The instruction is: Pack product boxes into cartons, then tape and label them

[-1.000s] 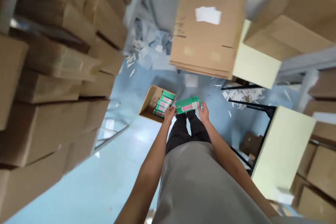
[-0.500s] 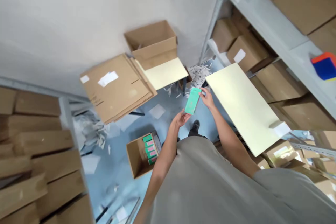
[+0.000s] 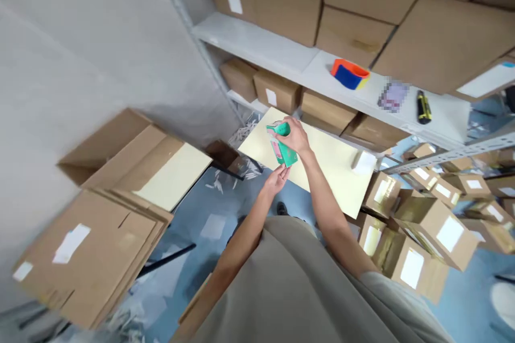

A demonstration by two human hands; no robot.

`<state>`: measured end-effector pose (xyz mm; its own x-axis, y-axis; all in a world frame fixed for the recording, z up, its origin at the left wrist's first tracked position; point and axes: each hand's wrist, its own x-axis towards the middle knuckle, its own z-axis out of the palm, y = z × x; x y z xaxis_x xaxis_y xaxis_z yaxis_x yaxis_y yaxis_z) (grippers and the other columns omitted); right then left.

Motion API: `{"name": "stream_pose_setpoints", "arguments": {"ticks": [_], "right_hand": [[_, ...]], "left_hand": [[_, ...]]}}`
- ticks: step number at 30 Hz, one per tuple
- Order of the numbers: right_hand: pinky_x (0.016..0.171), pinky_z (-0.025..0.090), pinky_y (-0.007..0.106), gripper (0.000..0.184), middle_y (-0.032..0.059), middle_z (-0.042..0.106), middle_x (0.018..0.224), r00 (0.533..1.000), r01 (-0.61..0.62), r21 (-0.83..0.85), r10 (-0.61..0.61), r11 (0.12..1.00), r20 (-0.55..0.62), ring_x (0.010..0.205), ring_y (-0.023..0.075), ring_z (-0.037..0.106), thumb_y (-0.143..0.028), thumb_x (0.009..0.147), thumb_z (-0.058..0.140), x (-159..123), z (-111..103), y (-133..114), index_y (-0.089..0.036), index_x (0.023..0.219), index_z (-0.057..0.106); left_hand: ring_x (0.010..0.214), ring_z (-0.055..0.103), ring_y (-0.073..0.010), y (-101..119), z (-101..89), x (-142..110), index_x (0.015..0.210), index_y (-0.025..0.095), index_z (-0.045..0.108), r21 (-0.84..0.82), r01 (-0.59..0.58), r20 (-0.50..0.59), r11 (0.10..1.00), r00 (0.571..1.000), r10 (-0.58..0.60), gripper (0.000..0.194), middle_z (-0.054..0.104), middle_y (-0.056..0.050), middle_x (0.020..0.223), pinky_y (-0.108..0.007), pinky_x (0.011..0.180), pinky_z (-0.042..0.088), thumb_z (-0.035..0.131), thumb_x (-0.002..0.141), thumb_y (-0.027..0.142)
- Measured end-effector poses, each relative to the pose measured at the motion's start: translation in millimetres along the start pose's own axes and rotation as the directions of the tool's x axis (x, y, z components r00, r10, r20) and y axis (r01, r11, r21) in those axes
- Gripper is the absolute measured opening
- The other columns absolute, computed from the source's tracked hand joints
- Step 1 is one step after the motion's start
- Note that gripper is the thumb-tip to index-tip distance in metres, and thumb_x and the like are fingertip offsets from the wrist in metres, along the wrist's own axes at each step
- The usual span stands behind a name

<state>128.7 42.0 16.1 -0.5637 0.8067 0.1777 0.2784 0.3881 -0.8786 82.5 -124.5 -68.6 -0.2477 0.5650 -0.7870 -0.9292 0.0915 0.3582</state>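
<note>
My right hand (image 3: 296,136) is wrapped round a small green and pink carton (image 3: 281,146), held above the near edge of a pale yellow table top (image 3: 333,166). My left hand (image 3: 276,179) sits just below the carton, fingers loosely curled and touching its lower end. Both forearms reach forward from my grey shirt.
A white metal shelf (image 3: 281,59) ahead carries brown boxes, a red and blue tape dispenser (image 3: 349,73) and a yellow-black knife (image 3: 422,107). Flattened cardboard (image 3: 88,257) and a second pale table (image 3: 173,177) lie left. Several labelled boxes (image 3: 426,236) crowd the floor at right. Paper scraps litter the blue floor.
I have turned right, from the floor box of green cartons toward the shelf and table. The carton rose with my right hand; my left hand has slipped to its lower end.
</note>
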Motion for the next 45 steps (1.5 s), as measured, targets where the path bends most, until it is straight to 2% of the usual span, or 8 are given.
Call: {"name": "stream_pose_setpoints", "arguments": {"ticks": [12, 21, 24, 29, 35, 39, 42, 45], "right_hand": [[0.115, 0.063, 0.045, 0.03, 0.0062, 0.07, 0.136, 0.907, -0.22, 0.381, 0.332, 0.898, -0.257, 0.118, 0.0246, 0.07, -0.031, 0.084, 0.081, -15.4, -82.7, 69.1, -0.028, 0.113, 0.077], [0.123, 0.056, 0.055, 0.04, 0.0124, 0.068, 0.158, 0.858, -0.313, 0.054, 0.306, 0.948, -0.413, 0.146, 0.0331, 0.063, -0.05, 0.075, 0.095, -26.5, -101.6, 73.5, -0.027, 0.1, 0.073], [0.111, 0.062, 0.051, 0.052, 0.0157, 0.078, 0.14, 0.814, -0.37, 0.132, 0.39, 0.919, -0.43, 0.137, 0.0346, 0.069, -0.06, 0.068, 0.1, -35.2, -78.3, 76.9, -0.027, 0.079, 0.061], [0.099, 0.066, 0.04, 0.059, 0.0055, 0.084, 0.097, 0.671, -0.294, 0.61, 0.613, 0.736, -0.417, 0.105, 0.0261, 0.08, -0.062, 0.065, 0.103, -33.8, 10.1, 79.6, -0.027, 0.08, 0.058], [0.099, 0.07, 0.027, 0.029, 0.0049, 0.086, 0.103, 0.611, -0.105, 0.942, 0.768, 0.318, -0.192, 0.103, 0.0177, 0.083, -0.052, 0.103, 0.081, 2.4, 101.7, 57.7, -0.024, 0.105, 0.074], [0.091, 0.073, 0.024, 0.039, 0.0076, 0.082, 0.093, 0.581, -0.127, 0.989, 0.814, 0.072, 0.016, 0.092, 0.0179, 0.082, -0.059, 0.108, 0.077, 16.3, 125.9, 45.4, -0.02, 0.105, 0.073], [0.087, 0.074, 0.028, 0.046, 0.0127, 0.083, 0.1, 0.541, -0.203, 0.977, 0.839, 0.07, 0.052, 0.096, 0.0209, 0.083, -0.066, 0.106, 0.077, 15.8, 129.1, 41.2, -0.021, 0.101, 0.068], [0.086, 0.073, 0.031, 0.045, 0.0152, 0.082, 0.113, 0.458, -0.332, 0.892, 0.879, 0.306, -0.131, 0.098, 0.0219, 0.084, -0.065, 0.104, 0.078, 11.3, 125.5, 38.3, -0.023, 0.099, 0.062]], "left_hand": [[0.1, 0.083, -0.0176, 12.7, 47.6, 39.4, 0.105, 0.022, 0.075, 0.19, 0.015, 0.046, 0.982, 0.999, -0.024, 0.009, 0.081, -0.008, 0.102, -0.025, 0.1, 0.069, 0.08, 0.107, 0.03], [0.14, 0.072, -0.0218, 66.4, 98.5, 99.0, 0.105, 0.025, 0.076, 0.339, -0.068, 0.135, 0.939, 0.991, 0.023, 0.008, 0.083, -0.007, 0.122, -0.035, 0.122, 0.054, 0.081, 0.101, 0.03], [0.15, 0.064, -0.0225, 102.7, 127.1, 122.3, 0.112, 0.025, 0.078, 0.351, -0.262, 0.2, 0.899, 0.959, 0.202, 0.02, 0.081, -0.006, 0.135, -0.035, 0.127, 0.048, 0.083, 0.098, 0.037], [0.141, 0.068, -0.0303, 154.0, 160.5, 146.3, 0.11, 0.023, 0.083, 0.234, -0.648, 0.534, 0.725, 0.709, 0.461, 0.036, 0.078, -0.01, 0.142, -0.039, 0.12, 0.052, 0.085, 0.091, 0.053], [0.12, 0.077, -0.0276, 178.6, 113.6, 170.1, 0.118, 0.026, 0.081, 0.295, -0.185, 0.574, 0.937, 0.818, -0.019, 0.041, 0.084, -0.008, 0.12, -0.037, 0.099, 0.059, 0.092, 0.079, 0.036], [0.091, 0.078, -0.0264, 180.5, 74.3, 180.6, 0.112, 0.018, 0.083, 0.366, 0.002, 0.688, 0.931, 0.673, -0.272, 0.04, 0.084, -0.011, 0.101, -0.035, 0.078, 0.061, 0.093, 0.076, 0.034], [0.091, 0.079, -0.0258, 182.5, 68.7, 183.7, 0.118, 0.016, 0.083, 0.329, -0.03, 0.74, 0.944, 0.63, -0.238, 0.046, 0.086, -0.012, 0.106, -0.033, 0.074, 0.059, 0.093, 0.077, 0.036], [0.088, 0.08, -0.0237, 185.8, 71.3, 186.9, 0.126, 0.016, 0.08, 0.314, -0.07, 0.688, 0.947, 0.704, -0.176, 0.058, 0.086, -0.011, 0.105, -0.033, 0.08, 0.06, 0.097, 0.073, 0.033]]}}
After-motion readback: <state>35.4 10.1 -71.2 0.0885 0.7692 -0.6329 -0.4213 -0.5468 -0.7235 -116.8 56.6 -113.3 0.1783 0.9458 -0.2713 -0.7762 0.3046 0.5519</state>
